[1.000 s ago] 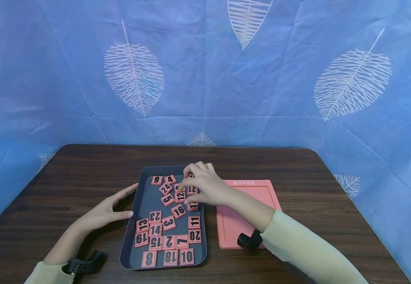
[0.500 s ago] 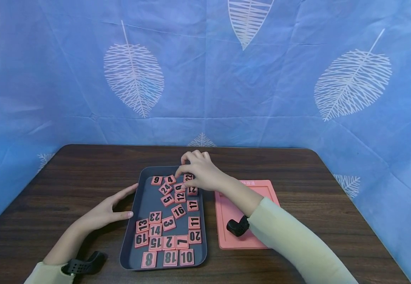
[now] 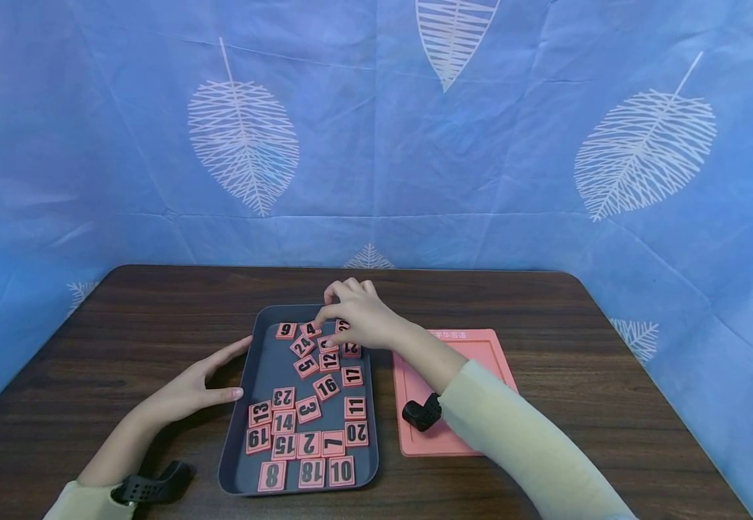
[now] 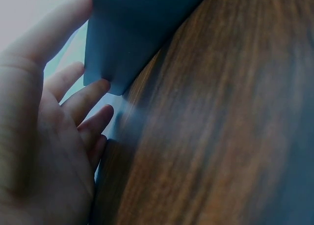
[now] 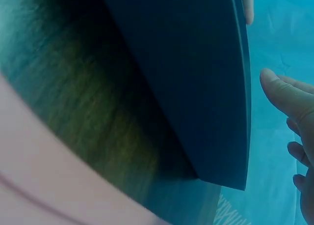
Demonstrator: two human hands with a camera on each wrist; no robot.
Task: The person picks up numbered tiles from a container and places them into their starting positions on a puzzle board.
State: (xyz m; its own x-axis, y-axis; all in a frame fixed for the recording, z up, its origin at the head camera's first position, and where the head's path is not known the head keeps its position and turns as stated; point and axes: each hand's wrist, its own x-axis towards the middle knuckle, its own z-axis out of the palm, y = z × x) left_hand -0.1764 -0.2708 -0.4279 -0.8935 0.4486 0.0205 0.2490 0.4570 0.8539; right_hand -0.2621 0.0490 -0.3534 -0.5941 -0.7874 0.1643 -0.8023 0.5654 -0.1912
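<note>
Numbered pink-edged square tiles lie scattered in a dark grey tray, several of them in rows at its near end. My left hand rests at the tray's left rim, fingers extended and thumb against the side; the left wrist view shows these fingers by the tray wall. Over the far right part of the tray is my right hand, thumb and forefinger spread. The forefinger is at the 4 tile, and the thumb is over a partly covered tile nearby. No tile is seen held.
A shallow pink board with a raised rim lies right of the tray, partly under my right forearm. Both wrists carry black straps. The brown wooden table ends before a blue leaf-patterned cloth.
My right hand has moved left and away across the tray, uncovering the 17 tile and bringing the forefinger to the 4 tile. My left hand has stayed still.
</note>
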